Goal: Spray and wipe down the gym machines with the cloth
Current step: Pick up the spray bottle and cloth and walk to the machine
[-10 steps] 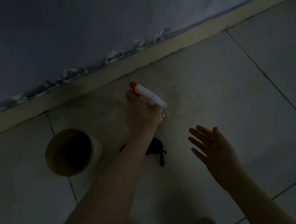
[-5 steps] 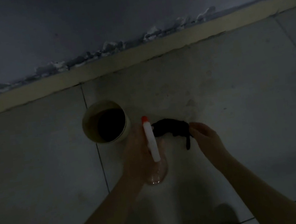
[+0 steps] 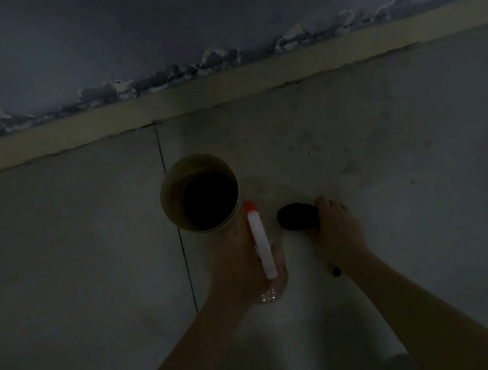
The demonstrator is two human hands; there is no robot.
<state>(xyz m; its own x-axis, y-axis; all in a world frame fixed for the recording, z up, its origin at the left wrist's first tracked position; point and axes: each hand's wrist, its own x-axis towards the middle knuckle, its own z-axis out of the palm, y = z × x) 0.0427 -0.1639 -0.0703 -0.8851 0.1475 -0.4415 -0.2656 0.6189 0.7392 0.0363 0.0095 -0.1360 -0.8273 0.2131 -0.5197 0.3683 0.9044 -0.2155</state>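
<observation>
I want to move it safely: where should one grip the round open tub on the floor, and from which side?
Grip the tub by its wall just under the rim, coming from its left: it stands upright with no handle visible, and the left hand with the spray bottle crowds its near right side.

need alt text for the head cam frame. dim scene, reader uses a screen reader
Seen from above in dim light, a person's left hand holds a white spray bottle with a red nozzle, while the right hand grips a dark cloth beside it, over a tiled floor. A round open tub stands just beyond the bottle, near a wall with a chipped lower edge.
</observation>
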